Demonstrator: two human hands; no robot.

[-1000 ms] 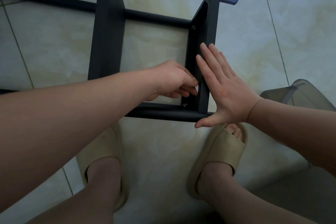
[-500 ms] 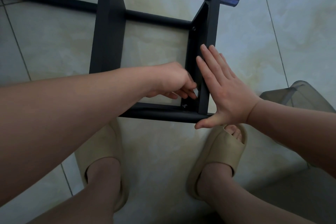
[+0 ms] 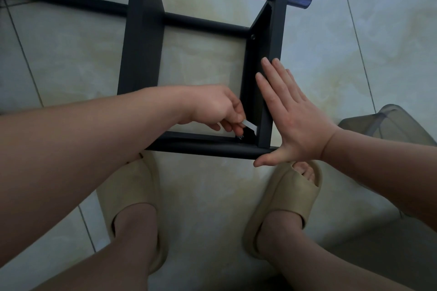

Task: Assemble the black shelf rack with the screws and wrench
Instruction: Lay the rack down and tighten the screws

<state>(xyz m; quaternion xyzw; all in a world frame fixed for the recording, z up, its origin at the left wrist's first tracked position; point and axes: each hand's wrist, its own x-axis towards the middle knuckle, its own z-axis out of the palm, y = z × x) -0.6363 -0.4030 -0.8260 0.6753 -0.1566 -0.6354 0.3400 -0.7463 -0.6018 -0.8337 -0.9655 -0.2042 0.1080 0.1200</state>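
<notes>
While the right hand [image 3: 290, 113] braces the black metal shelf rack [image 3: 142, 42] with flat fingers, the left hand [image 3: 217, 106] pinches a silver wrench [image 3: 249, 125]; tightening likely requires seating it on the corner screw [image 3: 240, 137].

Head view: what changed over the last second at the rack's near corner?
The left hand slid slightly down and back, so the flat silver wrench in its grip now shows, angled toward the corner screw. Nothing taken or let go. The right hand stays flat against the black rack, which hasn't moved.
</notes>
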